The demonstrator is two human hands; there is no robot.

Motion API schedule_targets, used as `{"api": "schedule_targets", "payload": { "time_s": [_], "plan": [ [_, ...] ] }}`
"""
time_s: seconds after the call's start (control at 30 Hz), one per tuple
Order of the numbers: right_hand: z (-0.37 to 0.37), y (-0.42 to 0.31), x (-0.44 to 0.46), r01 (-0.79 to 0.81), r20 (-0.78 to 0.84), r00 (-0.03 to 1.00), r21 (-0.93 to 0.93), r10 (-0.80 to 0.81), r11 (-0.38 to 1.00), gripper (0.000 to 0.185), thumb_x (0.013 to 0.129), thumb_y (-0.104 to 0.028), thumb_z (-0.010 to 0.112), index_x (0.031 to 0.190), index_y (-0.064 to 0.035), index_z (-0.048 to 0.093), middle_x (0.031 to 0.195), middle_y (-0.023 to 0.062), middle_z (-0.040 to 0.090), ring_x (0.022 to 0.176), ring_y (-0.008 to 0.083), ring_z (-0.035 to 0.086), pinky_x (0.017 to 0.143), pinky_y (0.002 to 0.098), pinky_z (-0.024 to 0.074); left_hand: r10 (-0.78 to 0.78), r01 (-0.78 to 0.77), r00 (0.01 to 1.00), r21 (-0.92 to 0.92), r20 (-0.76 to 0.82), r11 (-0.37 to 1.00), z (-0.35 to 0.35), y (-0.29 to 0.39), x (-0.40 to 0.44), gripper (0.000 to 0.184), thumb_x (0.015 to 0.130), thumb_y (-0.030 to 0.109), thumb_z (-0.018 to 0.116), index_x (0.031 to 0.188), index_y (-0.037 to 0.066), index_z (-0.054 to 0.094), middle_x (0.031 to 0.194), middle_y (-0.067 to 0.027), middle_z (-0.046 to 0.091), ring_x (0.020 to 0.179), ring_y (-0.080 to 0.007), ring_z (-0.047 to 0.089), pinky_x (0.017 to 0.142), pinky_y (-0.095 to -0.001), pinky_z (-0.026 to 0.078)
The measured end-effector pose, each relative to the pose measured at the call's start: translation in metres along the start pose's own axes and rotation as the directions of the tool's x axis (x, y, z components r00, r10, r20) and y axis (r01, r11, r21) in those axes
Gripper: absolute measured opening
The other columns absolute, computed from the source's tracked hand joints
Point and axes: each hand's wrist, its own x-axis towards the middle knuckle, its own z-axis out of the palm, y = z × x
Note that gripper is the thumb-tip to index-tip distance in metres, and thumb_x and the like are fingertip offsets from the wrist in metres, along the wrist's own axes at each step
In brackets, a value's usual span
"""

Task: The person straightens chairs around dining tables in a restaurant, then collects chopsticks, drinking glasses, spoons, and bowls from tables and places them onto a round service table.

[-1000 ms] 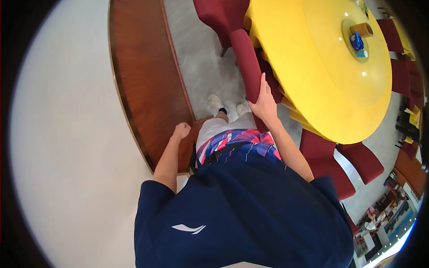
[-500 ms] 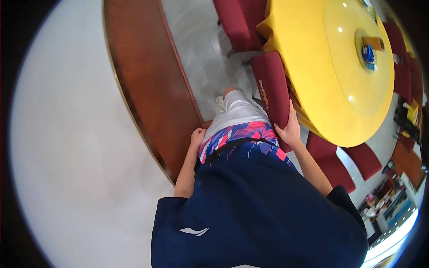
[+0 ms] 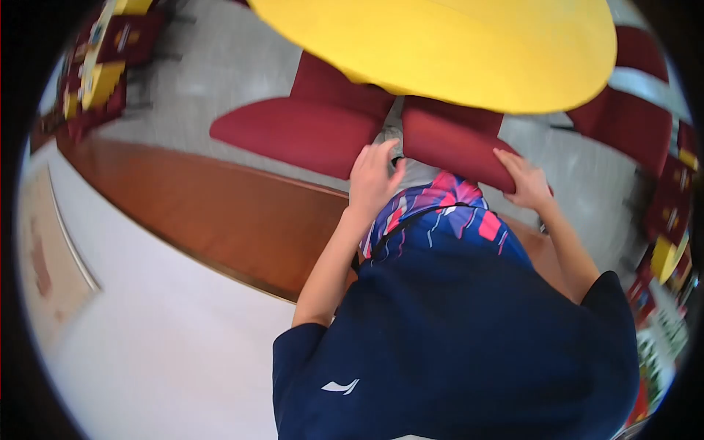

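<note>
Two dark red upholstered chairs stand side by side in front of me, backs towards my body. My right hand point(image 3: 526, 182) is at the outer end of the right chair's back point(image 3: 455, 143), fingers on one side and thumb on the other. Raised in front of my waist, my left hand point(image 3: 372, 177) has its fingers apart and nothing in it. It overlaps the near end of the left chair's back point(image 3: 301, 136) in view; whether it touches is unclear.
A round table with a yellow cloth point(image 3: 455, 51) lies beyond the chairs. A brown wooden panel point(image 3: 220, 213) and a white wall point(image 3: 183, 323) run along my left. More red chairs point(image 3: 631, 128) stand to the right, others point(image 3: 132, 37) at far left.
My view has turned, so the table now spans the top. My left hand has come up from beside the wooden panel and opened. My right hand still holds a chair back.
</note>
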Motion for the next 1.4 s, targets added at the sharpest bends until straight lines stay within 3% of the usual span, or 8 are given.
{"api": "schedule_targets", "payload": {
  "time_s": [0.07,0.17,0.33,0.43,0.57,0.8,1.17,1.4],
  "plan": [
    [0.025,-0.002,-0.016,-0.219,-0.185,0.96,-0.027,0.21,0.975,0.082,0.058,-0.013,0.076,0.135,-0.0162,0.048,0.127,0.0082,0.057,0.115,0.0278,0.056,0.099,0.0459,0.0431,0.406,-0.427,0.902,0.163,0.149,0.889,-0.002,0.029,0.046,0.066,0.07,0.016,0.078,0.129,0.007,0.049,0.115,-0.0165,0.056,0.108,-0.0332,0.054,0.088,-0.0411,0.046],
    [0.037,-0.002,-0.02,-0.406,-0.375,0.854,-0.045,0.361,0.913,0.068,0.06,-0.01,0.074,0.125,-0.0151,0.054,0.121,0.0079,0.06,0.115,0.0273,0.055,0.1,0.0464,0.0408,0.528,-0.764,0.586,0.202,0.615,0.612,0.035,0.03,0.089,0.087,0.063,0.021,0.082,0.137,0.003,0.04,0.134,-0.0175,0.046,0.118,-0.0343,0.049,0.097,-0.0405,0.044],
    [0.035,-0.006,-0.017,-0.465,-0.308,0.841,0.009,0.445,0.885,0.056,0.063,-0.003,0.07,0.117,-0.0133,0.055,0.111,0.0079,0.062,0.109,0.0272,0.057,0.095,0.0409,0.0408,0.505,-0.841,0.339,0.014,0.794,0.541,0.057,0.034,0.106,0.079,0.064,0.018,0.08,0.132,0.0,0.044,0.121,-0.018,0.056,0.109,-0.0316,0.056,0.09,-0.0408,0.049],
    [0.036,-0.005,-0.013,-0.51,-0.236,0.847,-0.104,0.477,0.854,0.049,0.066,-0.001,0.069,0.11,-0.0131,0.053,0.096,0.0054,0.061,0.096,0.0259,0.059,0.081,0.0395,0.0415,0.509,-0.835,0.343,0.008,0.79,0.55,0.062,0.031,0.108,0.058,0.065,0.014,0.075,0.114,-0.002,0.049,0.091,-0.0169,0.06,0.086,-0.0318,0.064,0.072,-0.0416,0.054],
    [0.056,-0.042,-0.027,-0.57,-0.253,0.811,-0.14,0.527,0.81,0.051,0.067,0.0,0.068,0.113,-0.0126,0.052,0.096,0.0046,0.06,0.096,0.0241,0.058,0.08,0.0378,0.0412,0.534,-0.839,0.236,-0.108,0.812,0.534,0.071,0.017,0.086,0.037,0.065,0.01,0.069,0.093,0.003,0.045,0.086,-0.0182,0.06,0.075,-0.0331,0.066,0.059,-0.0425,0.056],
    [0.131,-0.127,-0.064,-0.774,-0.101,0.628,-0.184,0.771,0.606,0.061,0.066,0.002,0.067,0.121,-0.0135,0.049,0.103,0.0036,0.06,0.106,0.0221,0.057,0.084,0.0389,0.0408,0.75,-0.876,0.194,-0.233,0.633,0.423,0.077,-0.024,0.017,0.037,0.062,0.006,0.068,0.094,0.005,0.049,0.082,-0.013,0.054,0.071,-0.0281,0.066,0.053,-0.0367,0.055],
    [0.244,-0.203,-0.119,-0.966,-0.303,0.26,-0.08,0.917,0.248,0.066,0.072,0.005,0.063,0.131,-0.0187,0.049,0.135,0.0014,0.053,0.131,0.0226,0.043,0.108,0.0545,0.034,0.724,-0.872,0.006,-0.351,0.69,0.341,0.076,-0.045,-0.085,0.04,0.064,0.004,0.069,0.098,0.005,0.048,0.084,-0.0131,0.055,0.062,-0.0267,0.065,0.051,-0.0341,0.054],
    [0.275,-0.22,-0.126,-0.936,-0.468,0.35,-0.138,0.811,0.324,0.05,0.084,-0.006,0.054,0.132,-0.0179,0.05,0.141,0.0027,0.046,0.135,0.0247,0.038,0.109,0.0555,0.0326,0.686,-0.914,0.07,-0.229,0.724,0.334,0.043,-0.064,-0.127,0.042,0.067,0.011,0.073,0.1,0.004,0.048,0.086,-0.0128,0.054,0.065,-0.0262,0.066,0.053,-0.0349,0.055]
  ]
}}
